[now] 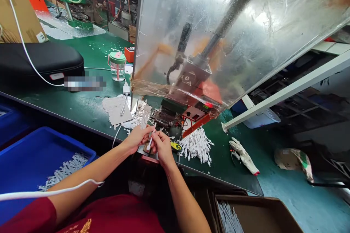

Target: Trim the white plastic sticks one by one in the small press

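Note:
In the head view my two hands meet at the table's front edge, close to the base of a small machine (188, 76). My left hand (138, 139) is closed around several thin white plastic strips (144, 122) that stick up from its fingers. My right hand (163, 147) pinches a single white strip with a wider end (149, 144), and its upper end is near the left fingertips. Just right of the right hand lie a yellow and black tool handle (176, 147) and a heap of similar white strips (197, 145).
A scratched clear shield (240, 18) hangs over the machine. Torn cardboard (117, 110), a jar with a green lid (117, 66) and a work glove (244, 156) lie or stand on the green table. A blue bin (24, 164) and a brown box (259, 211) hold more strips.

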The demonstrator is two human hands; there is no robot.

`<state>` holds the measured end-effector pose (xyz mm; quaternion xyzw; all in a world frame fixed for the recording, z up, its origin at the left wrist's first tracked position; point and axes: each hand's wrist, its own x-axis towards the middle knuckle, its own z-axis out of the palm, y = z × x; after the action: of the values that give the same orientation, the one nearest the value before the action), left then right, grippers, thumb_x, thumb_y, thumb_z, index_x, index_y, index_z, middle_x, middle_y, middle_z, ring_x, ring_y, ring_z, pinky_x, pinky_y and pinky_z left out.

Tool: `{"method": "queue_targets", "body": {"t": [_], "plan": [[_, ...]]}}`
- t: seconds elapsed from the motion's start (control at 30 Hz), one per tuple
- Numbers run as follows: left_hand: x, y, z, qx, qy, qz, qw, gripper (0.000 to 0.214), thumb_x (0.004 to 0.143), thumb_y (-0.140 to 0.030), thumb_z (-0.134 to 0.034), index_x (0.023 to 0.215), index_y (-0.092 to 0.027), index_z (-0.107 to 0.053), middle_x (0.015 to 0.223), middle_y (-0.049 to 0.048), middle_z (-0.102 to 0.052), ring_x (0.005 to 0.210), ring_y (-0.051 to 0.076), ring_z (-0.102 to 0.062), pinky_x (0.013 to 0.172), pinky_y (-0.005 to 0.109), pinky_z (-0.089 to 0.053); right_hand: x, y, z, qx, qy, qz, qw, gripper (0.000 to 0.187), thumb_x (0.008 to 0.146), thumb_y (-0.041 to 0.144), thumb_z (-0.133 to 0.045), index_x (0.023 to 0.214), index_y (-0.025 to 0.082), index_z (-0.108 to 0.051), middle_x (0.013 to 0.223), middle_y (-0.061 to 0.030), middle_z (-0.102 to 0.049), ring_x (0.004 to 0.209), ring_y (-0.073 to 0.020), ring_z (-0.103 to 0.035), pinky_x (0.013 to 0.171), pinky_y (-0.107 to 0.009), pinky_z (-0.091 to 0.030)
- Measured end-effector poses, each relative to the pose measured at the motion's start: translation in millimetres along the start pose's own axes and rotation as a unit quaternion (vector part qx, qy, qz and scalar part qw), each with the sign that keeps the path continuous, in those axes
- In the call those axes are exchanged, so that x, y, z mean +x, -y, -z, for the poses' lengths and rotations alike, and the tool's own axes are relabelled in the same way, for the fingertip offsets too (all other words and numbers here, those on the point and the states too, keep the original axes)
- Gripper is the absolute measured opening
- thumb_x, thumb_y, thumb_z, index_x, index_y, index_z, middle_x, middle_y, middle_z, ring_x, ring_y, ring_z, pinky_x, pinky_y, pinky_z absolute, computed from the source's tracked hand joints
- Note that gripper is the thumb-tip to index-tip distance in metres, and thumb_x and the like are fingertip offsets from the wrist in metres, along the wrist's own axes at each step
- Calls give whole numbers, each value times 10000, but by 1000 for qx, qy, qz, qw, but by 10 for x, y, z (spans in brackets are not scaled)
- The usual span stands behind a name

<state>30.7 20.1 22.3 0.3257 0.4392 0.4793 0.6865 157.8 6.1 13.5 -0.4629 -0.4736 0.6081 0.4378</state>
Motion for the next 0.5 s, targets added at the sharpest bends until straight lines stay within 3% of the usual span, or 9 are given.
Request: {"method": "queue_targets", "body": {"t": [0.17,0.33,0.5], "plan": [[-18,66,203,-21,-13,12,1000,329,760,-439,-717,878,-143,-635,421,-123,-331,335,40,-253,347,170,-106,185,-98,-10,46,-39,-19,998,370,768,518,-665,663,195,-518,453,71,-519,325,-43,-343,355,-170,-222],[-146,102,398,-24,-28,18,999,338,769,-440,-715,882,-130,-642,440,-117,-345,344,36,-266,348,162,-112,293,-143,-18,50,-60,-39,996,356,751,486,-672,634,194,-506,438,78,-502,315,-36,-326,347,-168,-207],[-201,112,456,-16,-32,10,999,353,782,-445,-697,912,-121,-650,445,-117,-337,341,42,-267,340,165,-113,310,-140,-38,52,-66,-44,995,354,737,481,-679,623,194,-505,444,77,-496,325,-35,-325,345,-168,-212]]}}
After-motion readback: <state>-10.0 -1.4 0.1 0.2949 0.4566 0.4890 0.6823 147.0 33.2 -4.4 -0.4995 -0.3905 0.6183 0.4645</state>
